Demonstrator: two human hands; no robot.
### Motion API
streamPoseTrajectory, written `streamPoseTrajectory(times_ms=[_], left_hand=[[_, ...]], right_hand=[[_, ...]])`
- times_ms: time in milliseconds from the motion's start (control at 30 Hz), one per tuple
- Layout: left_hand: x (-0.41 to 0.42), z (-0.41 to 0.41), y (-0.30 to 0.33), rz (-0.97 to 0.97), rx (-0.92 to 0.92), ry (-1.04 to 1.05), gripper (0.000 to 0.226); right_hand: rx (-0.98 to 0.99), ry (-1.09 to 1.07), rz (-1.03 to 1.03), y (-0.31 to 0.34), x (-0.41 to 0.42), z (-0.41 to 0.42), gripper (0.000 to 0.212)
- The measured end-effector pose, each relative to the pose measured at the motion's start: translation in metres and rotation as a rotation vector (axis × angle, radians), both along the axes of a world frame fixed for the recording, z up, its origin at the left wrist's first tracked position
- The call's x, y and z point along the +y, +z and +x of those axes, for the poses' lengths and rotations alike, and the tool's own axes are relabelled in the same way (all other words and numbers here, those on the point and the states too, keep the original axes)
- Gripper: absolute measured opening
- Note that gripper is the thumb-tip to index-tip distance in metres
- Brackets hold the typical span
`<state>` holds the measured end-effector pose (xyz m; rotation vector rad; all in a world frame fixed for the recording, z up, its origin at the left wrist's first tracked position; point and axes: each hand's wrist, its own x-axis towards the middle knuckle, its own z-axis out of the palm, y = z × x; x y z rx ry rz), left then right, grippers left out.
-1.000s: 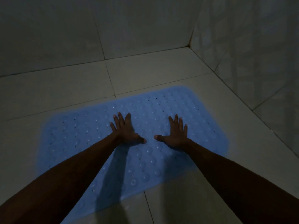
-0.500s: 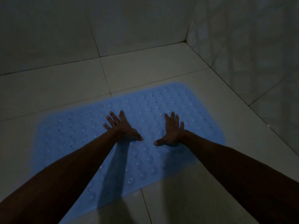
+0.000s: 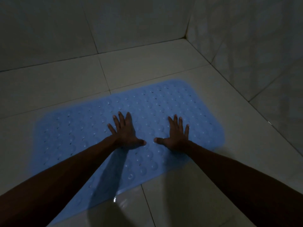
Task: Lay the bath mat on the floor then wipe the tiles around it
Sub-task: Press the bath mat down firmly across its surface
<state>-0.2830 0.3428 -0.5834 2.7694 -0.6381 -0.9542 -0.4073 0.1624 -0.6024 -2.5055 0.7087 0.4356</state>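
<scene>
Presently the blue suction-cup bath mat (image 3: 147, 128) lies flat on the tiled floor (image 3: 147, 66) near the corner, left hand (image 3: 126, 133) and right hand (image 3: 177, 135) spread wide and pressing palm-down mid-mat, holding nothing, likely to seat its cups before wiping.

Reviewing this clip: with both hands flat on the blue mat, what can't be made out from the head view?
- Bath mat: its near-left part is hidden by the left forearm and its shadow.
- Left hand and right hand: palms face down, so firmness of contact is unseen.
- Floor tiles: too dim to judge wet or dirty.
- Any wiping cloth: none in frame.
</scene>
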Motion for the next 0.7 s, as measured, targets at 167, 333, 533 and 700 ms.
streamPoseTrajectory(times_ms=[167, 333, 533, 700], left_hand=[[0.003, -0.01, -0.008, -0.085, -0.024, -0.062, 0.136], [0.002, -0.021, -0.005, -0.129, -0.033, -0.037, 0.121], [-0.001, -0.021, -0.002, -0.093, -0.033, -0.028, 0.116], [0.002, -0.016, -0.007, -0.107, -0.019, -0.028, 0.119]], right_hand=[[-0.003, -0.007, 0.002, -0.002, 0.0, 0.002, 0.126], [0.071, 0.022, 0.041, 0.001, -0.002, 0.006, 0.129], [0.231, 0.191, 0.162, 0.021, -0.02, 0.005, 0.15], [0.278, 0.193, 0.082, 0.023, -0.014, 0.006, 0.155]])
